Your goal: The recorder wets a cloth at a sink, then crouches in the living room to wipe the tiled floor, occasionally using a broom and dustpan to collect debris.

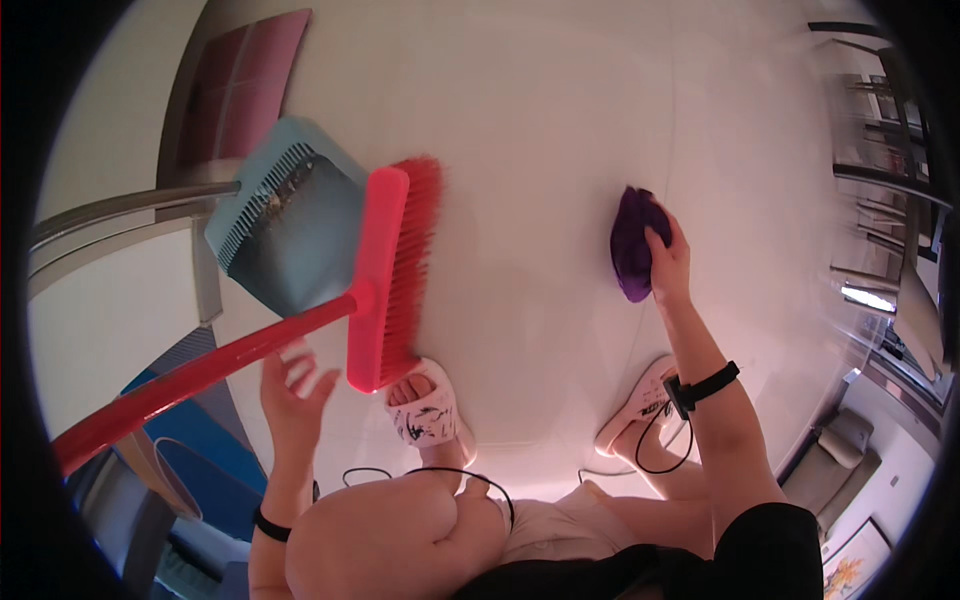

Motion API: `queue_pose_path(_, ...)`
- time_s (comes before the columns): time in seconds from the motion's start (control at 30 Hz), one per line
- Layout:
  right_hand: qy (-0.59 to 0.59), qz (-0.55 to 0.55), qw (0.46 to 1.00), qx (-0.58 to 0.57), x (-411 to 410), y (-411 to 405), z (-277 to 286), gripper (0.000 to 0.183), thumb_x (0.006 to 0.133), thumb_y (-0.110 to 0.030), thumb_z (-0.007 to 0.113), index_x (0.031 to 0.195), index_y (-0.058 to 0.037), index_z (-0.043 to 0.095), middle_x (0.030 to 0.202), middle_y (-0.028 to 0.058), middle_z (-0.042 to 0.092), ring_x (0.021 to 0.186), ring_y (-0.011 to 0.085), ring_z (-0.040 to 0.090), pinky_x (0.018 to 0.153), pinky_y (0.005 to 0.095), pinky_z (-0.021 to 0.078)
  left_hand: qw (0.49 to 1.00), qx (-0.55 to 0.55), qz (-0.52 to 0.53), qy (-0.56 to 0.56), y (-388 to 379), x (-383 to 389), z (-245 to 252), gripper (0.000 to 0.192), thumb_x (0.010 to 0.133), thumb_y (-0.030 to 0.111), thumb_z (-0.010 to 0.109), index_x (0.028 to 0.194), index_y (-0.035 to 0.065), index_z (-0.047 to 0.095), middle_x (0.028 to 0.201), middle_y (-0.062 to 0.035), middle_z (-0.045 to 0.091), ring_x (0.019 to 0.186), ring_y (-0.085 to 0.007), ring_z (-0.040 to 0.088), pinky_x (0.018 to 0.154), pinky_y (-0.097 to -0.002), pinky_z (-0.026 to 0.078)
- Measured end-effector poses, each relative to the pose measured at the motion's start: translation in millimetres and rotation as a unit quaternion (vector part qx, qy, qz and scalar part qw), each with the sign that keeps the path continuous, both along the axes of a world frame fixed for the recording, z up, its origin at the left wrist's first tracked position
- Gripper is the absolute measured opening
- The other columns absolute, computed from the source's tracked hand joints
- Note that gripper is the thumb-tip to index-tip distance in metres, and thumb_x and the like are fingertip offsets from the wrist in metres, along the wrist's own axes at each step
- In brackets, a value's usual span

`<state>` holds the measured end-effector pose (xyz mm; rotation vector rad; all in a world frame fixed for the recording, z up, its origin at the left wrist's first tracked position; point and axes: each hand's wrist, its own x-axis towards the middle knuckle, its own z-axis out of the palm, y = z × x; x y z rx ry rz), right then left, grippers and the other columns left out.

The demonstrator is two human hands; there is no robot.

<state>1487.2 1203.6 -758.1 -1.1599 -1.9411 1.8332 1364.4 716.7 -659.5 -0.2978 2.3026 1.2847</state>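
Observation:
A bunched purple cloth (634, 241) is in my right hand (673, 259), held close above or against the pale floor; I cannot tell which. My left hand (296, 401) has its fingers spread and curved just below the red handle (247, 352) of a broom. Some fingertips lie close to that handle; whether they touch it is unclear. The broom's red head (379, 277) has its bristles facing right and overlaps the edge of a blue-grey dustpan (315, 217). Dark debris and dust lie inside the dustpan, near its comb teeth.
Slippered feet, the left slipper (427, 412) and right slipper (641, 409), stand on the floor. A pink panel (251, 82) is at upper left, beside the dustpan's metal pole (135, 210). Dark furniture (892, 180) lines the right rim. A black cable (664, 471) hangs from my right wrist strap.

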Motion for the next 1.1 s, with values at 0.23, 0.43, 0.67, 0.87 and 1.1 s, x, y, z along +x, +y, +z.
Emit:
queue_pose_path(0.23,-0.221,0.054,0.865,0.448,79.4,-85.6,-55.6,0.067,0.085,-0.017,0.069,0.146,-0.0068,0.045,0.151,0.0194,0.044,0.136,0.042,0.041,0.115,0.0511,0.03,0.973,0.199,-0.037,0.111,45.1,-47.0,-20.9,0.042,0.094,0.002,0.063,0.135,0.0019,0.054,0.137,-0.0152,0.058,0.135,-0.0282,0.049,0.116,-0.0408,0.034)
queue_pose_path(0.43,-0.225,0.163,0.882,0.381,51.3,-202.0,-45.9,0.076,0.082,-0.017,0.071,0.15,-0.007,0.037,0.16,0.0185,0.029,0.133,0.0452,0.034,0.113,0.0555,0.0274,0.913,0.352,-0.061,0.197,55.2,-66.7,18.6,0.019,0.103,0.021,0.057,0.105,0.0021,0.059,0.088,-0.0089,0.064,0.104,-0.0243,0.065,0.113,-0.0505,0.038)
queue_pose_path(0.67,-0.199,0.134,0.92,0.311,-20.3,-306.7,-35.6,0.076,0.082,-0.013,0.071,0.15,-0.008,0.037,0.158,0.0177,0.027,0.136,0.0429,0.031,0.111,0.0566,0.0247,0.888,0.333,-0.047,0.313,28.6,-92.3,85.1,0.023,0.105,0.024,0.053,0.108,0.0013,0.056,0.071,-0.0049,0.052,0.076,-0.0147,0.057,0.115,-0.0589,0.036)
queue_pose_path(0.87,-0.011,0.004,0.993,0.117,-141.5,-346.5,-36.0,0.05,0.091,-0.005,0.061,0.139,-0.0058,0.048,0.14,0.0168,0.047,0.13,0.0356,0.043,0.113,0.0456,0.0294,0.868,0.213,-0.038,0.447,-5.9,-104.8,120.7,0.02,0.106,0.015,0.048,0.112,-0.002,0.057,0.071,-0.0038,0.046,0.073,-0.0152,0.051,0.115,-0.0616,0.036)
queue_pose_path(1.1,0.131,0.018,0.979,-0.157,-111.9,-274.1,14.1,0.042,0.094,0.0,0.053,0.136,-0.0021,0.048,0.128,0.0122,0.057,0.121,0.023,0.055,0.109,0.0351,0.0399,0.847,0.142,-0.095,0.503,-18.1,-99.6,118.2,0.018,0.105,0.014,0.052,0.108,-0.0019,0.058,0.08,-0.0075,0.058,0.074,-0.0122,0.055,0.111,-0.0621,0.04)
